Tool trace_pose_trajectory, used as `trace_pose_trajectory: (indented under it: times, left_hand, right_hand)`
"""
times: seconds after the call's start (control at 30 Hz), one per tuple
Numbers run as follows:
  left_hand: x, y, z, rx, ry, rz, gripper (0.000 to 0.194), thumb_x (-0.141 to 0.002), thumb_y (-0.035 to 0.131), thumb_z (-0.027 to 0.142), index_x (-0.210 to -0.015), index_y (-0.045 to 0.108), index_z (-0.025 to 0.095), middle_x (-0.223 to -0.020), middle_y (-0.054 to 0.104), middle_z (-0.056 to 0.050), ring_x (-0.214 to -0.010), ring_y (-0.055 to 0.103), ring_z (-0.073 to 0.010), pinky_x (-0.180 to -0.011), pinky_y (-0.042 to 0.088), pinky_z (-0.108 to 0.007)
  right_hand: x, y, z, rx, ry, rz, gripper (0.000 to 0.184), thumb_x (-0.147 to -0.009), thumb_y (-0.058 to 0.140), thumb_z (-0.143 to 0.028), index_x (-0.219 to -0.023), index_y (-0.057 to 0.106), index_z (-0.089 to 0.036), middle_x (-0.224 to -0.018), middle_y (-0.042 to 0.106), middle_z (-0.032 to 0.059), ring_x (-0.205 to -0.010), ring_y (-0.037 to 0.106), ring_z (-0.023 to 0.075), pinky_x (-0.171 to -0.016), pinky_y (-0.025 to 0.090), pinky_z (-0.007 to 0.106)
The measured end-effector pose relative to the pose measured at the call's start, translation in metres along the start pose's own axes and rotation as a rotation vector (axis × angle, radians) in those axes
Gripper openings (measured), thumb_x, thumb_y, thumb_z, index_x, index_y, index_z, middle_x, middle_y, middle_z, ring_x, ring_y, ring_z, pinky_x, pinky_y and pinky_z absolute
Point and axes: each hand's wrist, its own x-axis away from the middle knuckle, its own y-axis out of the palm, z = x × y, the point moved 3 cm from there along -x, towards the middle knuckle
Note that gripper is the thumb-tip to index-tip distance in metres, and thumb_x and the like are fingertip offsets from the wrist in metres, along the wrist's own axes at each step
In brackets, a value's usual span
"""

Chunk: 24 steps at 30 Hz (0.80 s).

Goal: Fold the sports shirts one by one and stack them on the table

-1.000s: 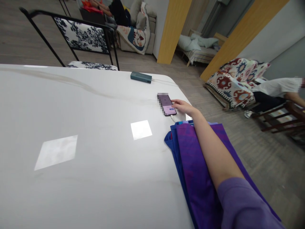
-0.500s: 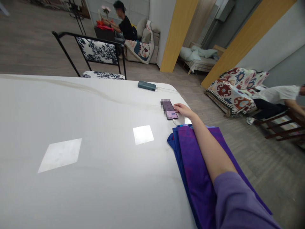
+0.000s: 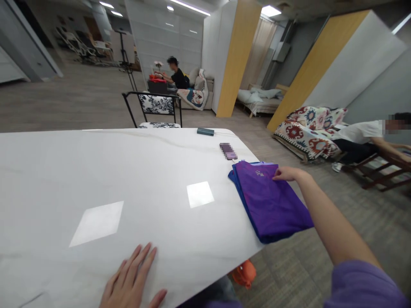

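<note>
My left hand [image 3: 130, 280] lies flat on the white tabletop at the bottom of the view, its fingers stretched out and nothing in it. At the table's right edge is a stack of folded garments, with a purple one [image 3: 268, 201] on top and dark blue cloth beneath. My right hand [image 3: 287, 173] is at the purple garment's upper right edge, fingers bent down and drawn together on the fabric. A small pale mark shows on the purple cloth beside the fingers. Just beyond the stack lies a phone [image 3: 228, 151] with a white cable at its near end.
A dark teal power bank [image 3: 205, 131] lies near the far edge of the white table [image 3: 154, 171]. Behind that edge stands a black-framed chair [image 3: 157, 105]. An orange object [image 3: 244, 273] shows below the near edge. Two other people sit farther off, one at the back, one at right.
My right hand has left the phone's side and come back to the purple garment. My left hand has come into view on the table. The camera has tilted up.
</note>
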Motion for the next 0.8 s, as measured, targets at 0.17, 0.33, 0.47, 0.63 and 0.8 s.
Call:
trace_pose_trajectory:
  times: [0.17,0.33,0.47,0.63,0.8]
  left_hand:
    - [0.013,-0.008,-0.009,0.150,-0.047,0.017,0.100,-0.097,0.075,0.054,-0.178,0.019,0.071,-0.178,0.058,0.004,-0.164,0.057,-0.0408,-0.131,0.052,-0.074]
    - [0.004,-0.027,0.014,0.392,-0.110,0.084,0.060,-0.113,0.057,0.055,-0.170,0.049,0.038,-0.166,0.064,-0.012,-0.161,0.058,-0.0391,-0.137,0.045,-0.072]
    - [-0.028,-0.032,0.035,0.533,-0.089,0.051,0.054,-0.120,0.039,0.059,-0.160,0.059,0.028,-0.164,0.064,-0.013,-0.161,0.056,-0.0326,-0.140,0.040,-0.063]
    - [-0.055,0.004,0.064,0.408,-0.018,-0.213,0.060,-0.116,0.047,0.067,-0.158,0.063,0.027,-0.160,0.068,-0.014,-0.153,0.060,-0.0361,-0.135,0.042,-0.064]
    - [-0.058,0.034,0.096,0.322,0.076,-0.171,0.071,-0.098,0.082,0.060,-0.157,0.063,0.025,-0.158,0.067,-0.019,-0.150,0.057,-0.0433,-0.130,0.043,-0.066]
  right_hand:
    - [0.077,-0.003,-0.039,-0.216,-0.086,0.302,0.020,-0.089,0.068,-0.045,-0.076,0.060,-0.031,-0.085,0.075,0.0102,-0.083,0.071,0.0328,-0.083,0.058,0.049]
    - [0.229,0.009,-0.168,-0.452,-0.510,0.471,0.020,-0.106,0.058,-0.050,-0.101,0.064,-0.032,-0.097,0.075,0.0081,-0.088,0.067,0.0272,-0.085,0.055,0.043]
    - [0.350,0.088,-0.273,-0.260,-1.115,0.022,0.014,-0.113,0.063,-0.041,-0.117,0.075,-0.034,-0.110,0.080,0.0045,-0.104,0.073,0.0240,-0.104,0.055,0.043]
    - [0.336,0.152,-0.265,-0.369,-0.936,0.068,0.035,-0.110,0.074,-0.054,-0.138,0.074,-0.033,-0.129,0.080,0.0066,-0.118,0.076,0.0267,-0.106,0.057,0.044]
    - [0.251,0.174,-0.233,-0.461,-0.488,0.306,0.048,-0.109,0.068,-0.063,-0.143,0.068,-0.027,-0.134,0.074,0.0130,-0.109,0.077,0.0305,-0.102,0.060,0.048]
